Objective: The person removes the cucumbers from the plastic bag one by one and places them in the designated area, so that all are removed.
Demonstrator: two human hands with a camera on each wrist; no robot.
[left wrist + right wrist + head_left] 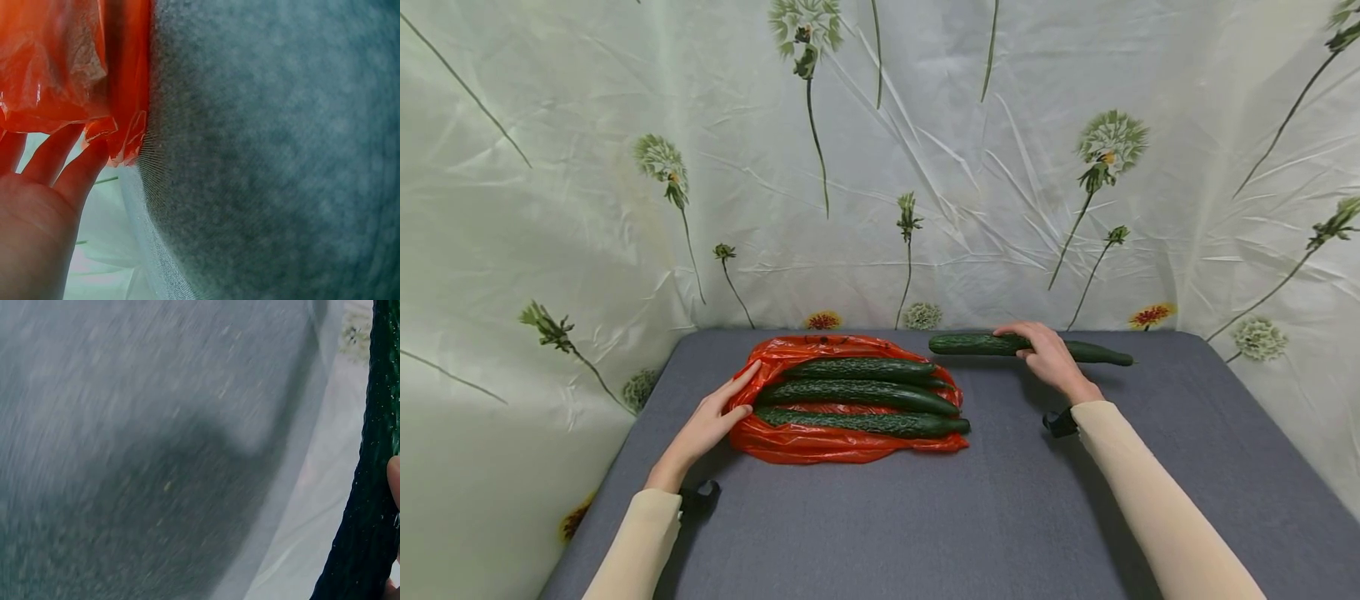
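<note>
Several dark green cucumbers lie side by side on a red plastic bag, partly inside it, their ends pointing right. My left hand is at the bag's left end, thumb and fingers spread against the plastic. Up close in the left wrist view, fairly straight fingers touch the bag's crumpled edge. Across the table, my right hand grips another long cucumber around its middle, from above. The right wrist view has this cucumber along its right edge, with only a bit of the hand showing.
A grey cloth-covered table lies under everything. Behind it and on the left hangs a pale sheet printed with dandelions and flowers. The cucumber on the right lies close to the table's back edge.
</note>
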